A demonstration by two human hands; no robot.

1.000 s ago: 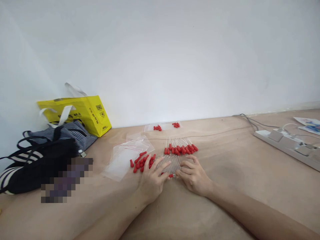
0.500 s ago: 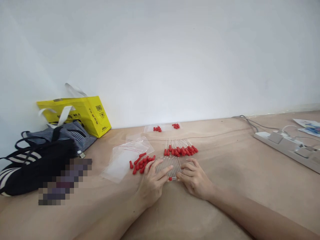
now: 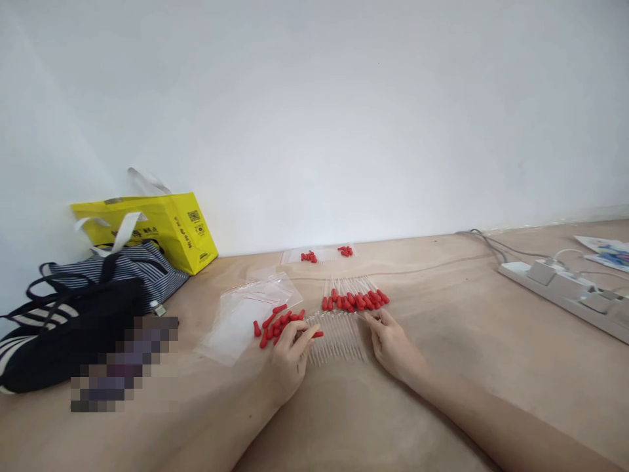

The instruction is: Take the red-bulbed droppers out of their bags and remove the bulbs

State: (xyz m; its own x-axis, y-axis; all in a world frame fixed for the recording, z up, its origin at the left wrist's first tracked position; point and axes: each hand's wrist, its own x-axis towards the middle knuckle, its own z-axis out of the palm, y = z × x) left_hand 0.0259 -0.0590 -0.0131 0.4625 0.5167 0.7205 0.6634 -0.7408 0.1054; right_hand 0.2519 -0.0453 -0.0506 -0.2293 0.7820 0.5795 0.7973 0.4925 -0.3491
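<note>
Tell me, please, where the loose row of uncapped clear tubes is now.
In the head view, the row of uncapped clear tubes lies on the table between the left hand and the right hand, on the near side of the red-capped tubes.

Yellow bag (image 3: 170, 226) behind a striped bag (image 3: 140, 265) — well apart, a white power strip (image 3: 565, 298)

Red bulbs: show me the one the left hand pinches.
The red bulb jutting from the left hand over the clear tubes; the other visible ones lie in the loose pile beside that hand, in the row beyond, or in clusters near the wall.
</note>
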